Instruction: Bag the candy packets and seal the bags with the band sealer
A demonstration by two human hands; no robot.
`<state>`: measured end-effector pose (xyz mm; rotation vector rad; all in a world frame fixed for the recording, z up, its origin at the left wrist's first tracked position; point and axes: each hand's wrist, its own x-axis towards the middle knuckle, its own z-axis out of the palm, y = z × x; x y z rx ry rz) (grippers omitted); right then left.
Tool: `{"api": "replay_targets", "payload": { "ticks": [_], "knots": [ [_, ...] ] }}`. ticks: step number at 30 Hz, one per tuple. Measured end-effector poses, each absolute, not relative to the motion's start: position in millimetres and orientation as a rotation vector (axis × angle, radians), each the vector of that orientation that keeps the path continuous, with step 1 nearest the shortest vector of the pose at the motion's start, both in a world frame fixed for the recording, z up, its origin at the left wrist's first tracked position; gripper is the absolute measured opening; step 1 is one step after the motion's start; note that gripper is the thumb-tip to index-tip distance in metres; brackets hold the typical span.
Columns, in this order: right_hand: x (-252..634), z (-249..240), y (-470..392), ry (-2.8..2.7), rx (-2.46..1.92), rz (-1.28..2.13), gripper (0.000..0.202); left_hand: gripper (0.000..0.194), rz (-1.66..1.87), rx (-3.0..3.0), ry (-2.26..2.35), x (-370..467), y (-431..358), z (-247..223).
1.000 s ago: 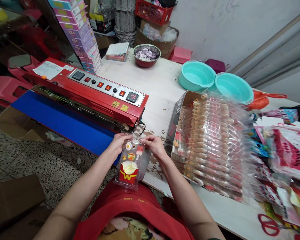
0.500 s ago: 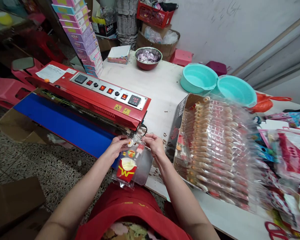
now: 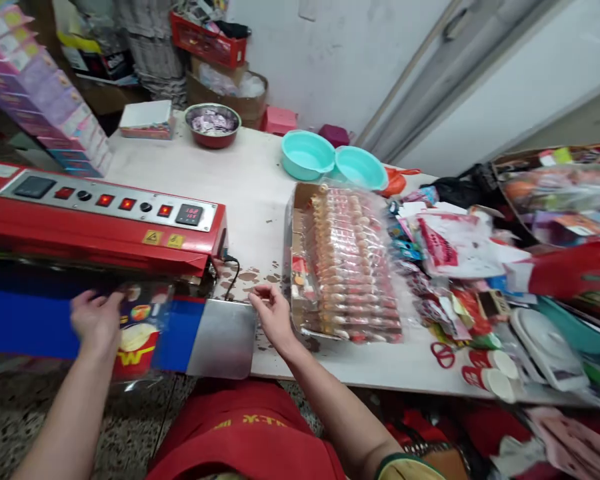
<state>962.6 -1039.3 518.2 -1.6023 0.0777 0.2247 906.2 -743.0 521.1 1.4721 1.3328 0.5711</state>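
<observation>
A clear plastic packet with a red and yellow fries picture lies over the blue belt, its top edge against the red sealing machine. My left hand is at the packet's left edge, blurred, with thumb and fingers pinched on it. My right hand is raised beside the metal plate, left of the carton of packets. Its fingers are curled and slightly apart, and nothing shows between them.
Two turquoise basins and a metal bowl of small packets stand at the back. Red scissors, paper cups and mixed packaging lie to the right. Stacked boxes rise at the left.
The view has turned right. My left hand has moved left along the machine with the packet. My right hand has let go of the packet and is nearer the carton.
</observation>
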Motion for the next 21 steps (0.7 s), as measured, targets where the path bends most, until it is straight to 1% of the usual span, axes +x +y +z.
{"api": "replay_targets", "payload": {
  "ticks": [2,3,5,6,8,9,11,12,14,17,21],
  "knots": [
    [944.5,525.7,-1075.1,0.077,-1.678,0.218,0.019,0.058,0.835,1.939,1.290,898.8,-757.6,527.5],
    [934.5,528.1,-1091.0,0.082,-1.710,0.215,0.017,0.061,0.949,2.148,1.159,896.6,-774.0,530.9],
    [914.0,530.4,-1116.8,0.101,-1.759,0.207,0.015,0.060,0.982,2.341,0.710,898.2,-823.7,537.3],
    [904.2,530.7,-1126.8,0.110,-1.778,0.200,0.014,0.057,0.902,2.359,0.446,902.3,-855.0,539.7],
    [886.8,530.4,-1141.9,0.112,-1.807,0.183,0.014,0.054,0.534,2.378,-0.067,917.0,-922.6,541.9],
    [879.7,530.2,-1147.8,0.108,-1.817,0.174,0.014,0.054,0.372,2.350,-0.226,926.9,-955.6,541.0],
    [869.6,530.1,-1158.3,0.110,-1.827,0.146,0.014,0.060,0.158,2.308,-0.425,949.5,-1013.4,535.1],
    [866.5,530.2,-1163.5,0.120,-1.828,0.127,0.014,0.061,0.090,2.338,-0.489,961.1,-1036.8,530.4],
    [863.6,530.8,-1173.9,0.146,-1.824,0.078,0.014,0.057,-0.086,2.544,-0.514,982.7,-1071.6,519.3],
    [864.4,531.5,-1189.3,0.164,-1.820,0.028,0.015,0.052,-0.334,2.906,-0.472,1005.0,-1097.9,505.6],
    [869.6,531.7,-1206.0,0.141,-1.834,-0.004,0.014,0.044,-0.388,3.027,-0.498,1016.1,-1102.6,506.2]
  ]
}}
